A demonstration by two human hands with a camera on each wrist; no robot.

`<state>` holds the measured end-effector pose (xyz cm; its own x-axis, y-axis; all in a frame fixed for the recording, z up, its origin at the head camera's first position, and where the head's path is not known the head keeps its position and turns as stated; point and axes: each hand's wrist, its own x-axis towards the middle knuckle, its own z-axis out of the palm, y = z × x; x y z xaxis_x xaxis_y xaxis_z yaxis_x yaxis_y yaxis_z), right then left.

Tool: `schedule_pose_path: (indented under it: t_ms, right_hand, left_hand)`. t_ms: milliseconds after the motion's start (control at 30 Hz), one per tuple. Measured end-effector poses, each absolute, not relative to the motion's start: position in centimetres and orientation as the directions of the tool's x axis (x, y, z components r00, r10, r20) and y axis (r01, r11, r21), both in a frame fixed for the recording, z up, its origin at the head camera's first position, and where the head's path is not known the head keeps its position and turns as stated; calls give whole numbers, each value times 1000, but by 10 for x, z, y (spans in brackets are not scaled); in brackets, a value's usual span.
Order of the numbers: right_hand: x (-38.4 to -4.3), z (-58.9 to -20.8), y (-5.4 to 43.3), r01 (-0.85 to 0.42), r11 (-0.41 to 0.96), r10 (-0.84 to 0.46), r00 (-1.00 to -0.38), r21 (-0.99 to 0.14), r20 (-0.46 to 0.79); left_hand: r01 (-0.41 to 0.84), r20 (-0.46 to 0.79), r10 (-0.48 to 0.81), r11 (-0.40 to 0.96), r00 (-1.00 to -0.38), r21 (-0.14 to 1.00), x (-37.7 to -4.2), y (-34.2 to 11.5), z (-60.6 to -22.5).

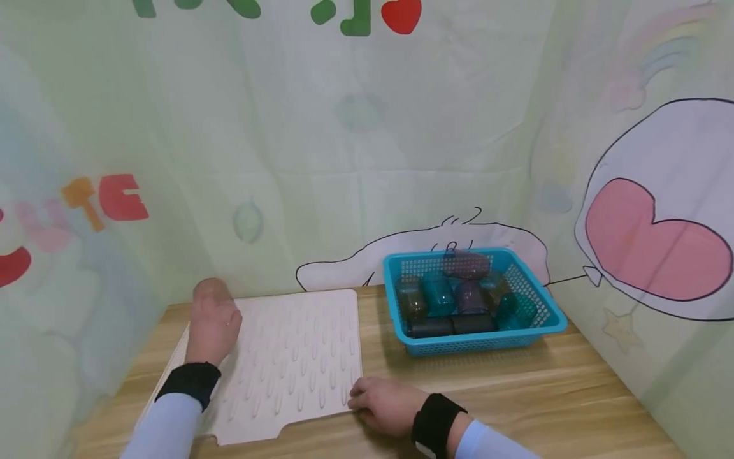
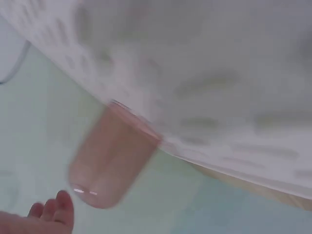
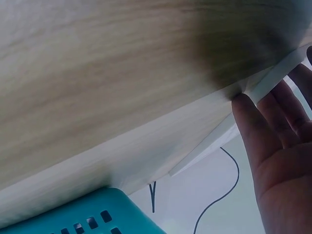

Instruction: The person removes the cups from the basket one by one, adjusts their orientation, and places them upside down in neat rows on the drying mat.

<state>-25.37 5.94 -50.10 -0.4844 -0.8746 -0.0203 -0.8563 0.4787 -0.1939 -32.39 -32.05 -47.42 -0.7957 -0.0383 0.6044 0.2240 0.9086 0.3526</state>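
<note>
A white draining board (image 1: pixel 298 312) with rows of raised oval ridges lies on the table. At its far left corner a pinkish-brown see-through cup (image 2: pixel 114 158) stands mouth down. My left hand (image 1: pixel 212 328) is beside that cup; in the left wrist view its fingertips (image 2: pixel 62 212) are apart from the cup, near its base. With thumb and fingers, my right hand (image 1: pixel 390 405) holds the board's near right corner. The right thumb (image 3: pixel 253 122) lies along the board's edge, the fingers over its top; some fingertips are cut off by the frame.
A blue plastic basket (image 1: pixel 487 344) sits at the back right, holding several tinted cups (image 1: pixel 439 294) and dark cylinders (image 1: pixel 473 324). The wooden table (image 1: pixel 516 395) ends against printed cloth walls (image 1: pixel 344 146) at the back and sides.
</note>
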Motion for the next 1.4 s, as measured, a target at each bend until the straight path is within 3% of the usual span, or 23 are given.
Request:
schedule_pose_path:
  t_ms: [67, 100, 200, 367, 933, 1133, 1400]
  right_hand:
    - [-255, -500, 60, -852, 489, -869, -494, -189, -23]
    - [-255, -499, 60, -848, 494, -866, -499, -193, -27]
    - [-257, -495, 61, -845, 500, -863, -505, -189, -28]
    - [-259, -495, 62, -845, 501, -863, -505, -186, -27]
    - [-254, -503, 65, -839, 513, -855, -519, -180, -19]
    - [-253, -494, 76, -831, 529, -832, -548, -170, 89]
    - [-251, -446, 106, -815, 566, -766, -576, -125, 284]
  left_hand:
    - [240, 548, 1, 900, -836, 365, -314, -304, -473]
    - [218, 481, -27, 868, -876, 446, -308, -295, -472]
    - [115, 264, -35, 838, -964, 533, -293, -271, -470]
    - [68, 92, 23, 847, -995, 527, -273, -236, -472]
    - [238, 46, 238, 893, -970, 381, -227, -181, -492]
    - [271, 17, 285, 888, -958, 372, -218, -174, -492]
    - [213, -29, 240, 903, -970, 373, -210, -173, -491]
